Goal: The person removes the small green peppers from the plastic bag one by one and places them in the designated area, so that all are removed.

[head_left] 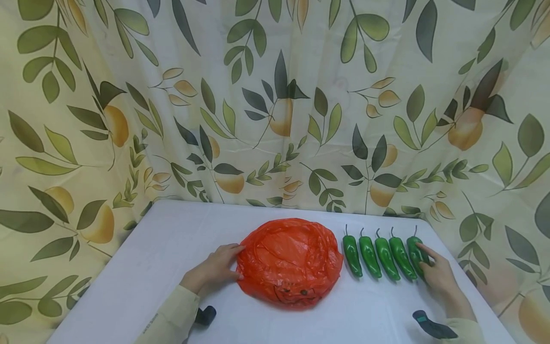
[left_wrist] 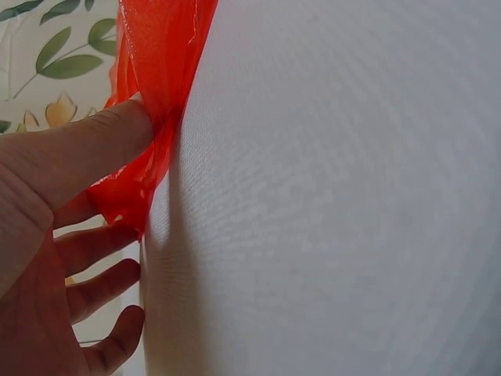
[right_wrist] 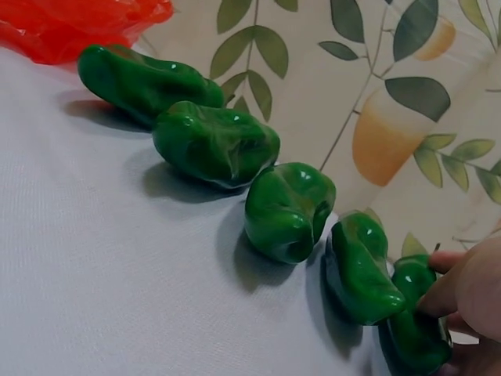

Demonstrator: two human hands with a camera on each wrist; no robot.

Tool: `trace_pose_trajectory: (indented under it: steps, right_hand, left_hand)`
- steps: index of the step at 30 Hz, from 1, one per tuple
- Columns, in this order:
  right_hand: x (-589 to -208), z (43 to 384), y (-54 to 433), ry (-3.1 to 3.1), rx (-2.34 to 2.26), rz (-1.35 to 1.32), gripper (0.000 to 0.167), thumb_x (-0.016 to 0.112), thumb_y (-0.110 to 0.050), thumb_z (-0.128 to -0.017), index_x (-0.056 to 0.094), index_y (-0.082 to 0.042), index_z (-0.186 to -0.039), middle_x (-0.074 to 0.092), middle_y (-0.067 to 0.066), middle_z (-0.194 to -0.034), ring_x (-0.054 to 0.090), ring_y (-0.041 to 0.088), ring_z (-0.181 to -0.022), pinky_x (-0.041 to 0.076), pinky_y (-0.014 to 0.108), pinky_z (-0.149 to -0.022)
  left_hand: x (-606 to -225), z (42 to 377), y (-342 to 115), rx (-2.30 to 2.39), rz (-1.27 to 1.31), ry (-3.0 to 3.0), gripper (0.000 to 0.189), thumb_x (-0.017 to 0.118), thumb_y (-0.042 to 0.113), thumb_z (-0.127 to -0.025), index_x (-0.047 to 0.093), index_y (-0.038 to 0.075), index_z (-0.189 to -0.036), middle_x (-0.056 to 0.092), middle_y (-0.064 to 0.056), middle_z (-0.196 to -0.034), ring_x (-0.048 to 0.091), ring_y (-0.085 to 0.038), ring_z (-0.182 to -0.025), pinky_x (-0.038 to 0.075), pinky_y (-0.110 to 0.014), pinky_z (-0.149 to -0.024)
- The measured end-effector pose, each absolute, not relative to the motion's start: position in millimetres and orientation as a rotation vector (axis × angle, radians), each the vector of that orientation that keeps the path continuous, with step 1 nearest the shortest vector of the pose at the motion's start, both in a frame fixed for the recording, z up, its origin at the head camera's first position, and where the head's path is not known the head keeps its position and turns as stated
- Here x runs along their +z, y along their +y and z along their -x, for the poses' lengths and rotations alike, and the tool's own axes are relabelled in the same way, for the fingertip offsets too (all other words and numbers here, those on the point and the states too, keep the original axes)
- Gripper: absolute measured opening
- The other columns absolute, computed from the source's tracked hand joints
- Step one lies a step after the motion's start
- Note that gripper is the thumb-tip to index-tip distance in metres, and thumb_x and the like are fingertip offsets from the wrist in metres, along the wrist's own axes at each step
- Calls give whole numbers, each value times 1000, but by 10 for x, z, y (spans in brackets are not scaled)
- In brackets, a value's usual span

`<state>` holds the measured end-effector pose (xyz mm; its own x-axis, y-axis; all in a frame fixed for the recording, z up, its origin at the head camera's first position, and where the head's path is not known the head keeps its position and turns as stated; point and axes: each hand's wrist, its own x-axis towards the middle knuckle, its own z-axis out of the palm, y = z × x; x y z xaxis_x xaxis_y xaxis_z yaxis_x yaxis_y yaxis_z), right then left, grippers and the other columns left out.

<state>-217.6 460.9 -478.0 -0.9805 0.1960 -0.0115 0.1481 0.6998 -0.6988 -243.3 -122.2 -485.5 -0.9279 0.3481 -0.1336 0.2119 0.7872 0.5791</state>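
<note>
A red plastic bag [head_left: 292,258] with a face drawn on its near side lies spread in the middle of the white table. At the bag's left edge, my left hand [head_left: 218,265] pinches the thin plastic [left_wrist: 160,70] between thumb and forefinger; the other fingers are loosely bent. Several glossy green peppers [head_left: 369,255] stand in a row to the right of the bag, stems pointing away. My right hand [head_left: 438,272] grips the rightmost pepper [head_left: 414,251], with fingers and thumb on its sides. That pepper [right_wrist: 415,329] is partly hidden by the fingers in the right wrist view.
The white table [head_left: 142,267] ends at a far edge, where a curtain [head_left: 275,119] printed with leaves and fruit hangs behind and on both sides. Dark straps [head_left: 434,327] of the wrist gear show near both sleeves.
</note>
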Motion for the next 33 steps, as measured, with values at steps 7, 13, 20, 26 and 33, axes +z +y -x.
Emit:
trace_pose_trajectory:
  steps: [7,13,20,26,33]
  right_hand:
    - [-4789,2180,4607,-2840,1094,366,61,35,0,-99,20,3,-157,12,46,-155,17,69,-139,22,77,-112]
    - [-4775,2169,4585,-2831,1089,365,59,34,0,-99,21,4,-157,17,47,-153,22,70,-137,27,76,-111]
    - [-4780,2186,4557,-2846,1051,282,55,34,0,-101,22,9,-154,23,49,-148,32,68,-132,37,71,-107]
    - [-4804,2219,4564,-2874,1045,295,55,33,-8,-104,19,9,-155,22,50,-147,34,68,-131,37,71,-107]
    - [-4799,2236,4594,-2892,1091,380,60,31,-26,-109,15,7,-157,19,50,-149,28,67,-135,28,74,-112]
  left_hand:
    - [-4865,2443,-1218,841,-433,2747,80,84,28,-80,48,16,-151,47,-8,-155,40,-33,-146,39,-66,-113]
    - [-4840,2428,-1216,843,-422,2742,80,84,28,-80,48,16,-151,47,-7,-155,39,-33,-146,38,-68,-113]
    - [-4799,2418,-1224,843,-433,2747,80,85,28,-80,49,15,-150,47,-9,-155,39,-34,-145,34,-70,-114]
    - [-4818,2424,-1239,828,-408,2748,80,84,30,-81,48,16,-151,47,-9,-155,40,-33,-145,37,-68,-114]
    - [-4821,2409,-1237,846,-403,2734,80,84,30,-81,47,18,-152,47,-9,-155,42,-34,-144,46,-63,-109]
